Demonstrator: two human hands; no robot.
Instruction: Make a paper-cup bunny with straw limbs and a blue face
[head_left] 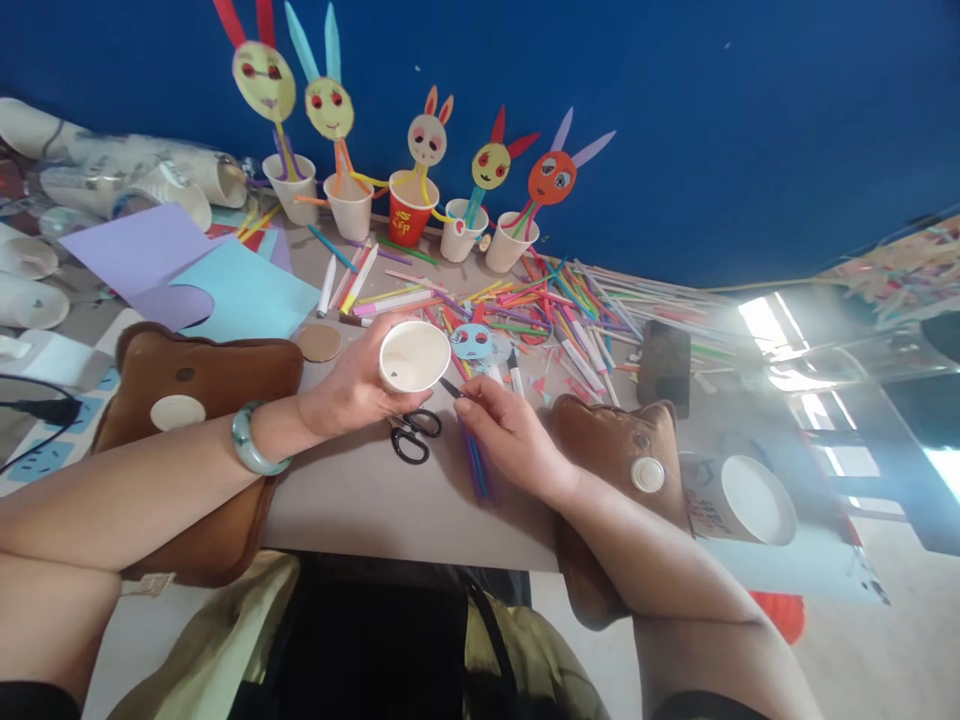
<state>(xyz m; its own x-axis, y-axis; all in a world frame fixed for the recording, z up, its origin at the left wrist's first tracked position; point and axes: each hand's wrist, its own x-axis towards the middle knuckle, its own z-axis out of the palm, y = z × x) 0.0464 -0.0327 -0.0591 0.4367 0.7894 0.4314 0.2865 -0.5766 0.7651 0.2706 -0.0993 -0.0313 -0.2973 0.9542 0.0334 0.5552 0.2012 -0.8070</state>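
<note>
In my left hand (349,375) is a white paper cup (415,358), tilted so that its open mouth faces me. A small dark spot shows on its inside wall. My right hand (506,425) pinches a thin dark tool (450,387), whose end is at the cup's right side; its kind I cannot make out. Black-handled scissors (412,440) lie on the table below the cup. Blue and purple pipe cleaners (478,468) lie under my right hand. Just beyond the cup is a light-blue paper face (472,341).
Several paper-faced puppets with long ears stand in cups, such as the red cup (410,222), along the blue wall. Loose pipe cleaners (525,310) and markers (358,280) cover the middle. Brown cushions (225,375) lie under both forearms. Coloured paper (240,290) lies left, a paper bucket (757,500) right.
</note>
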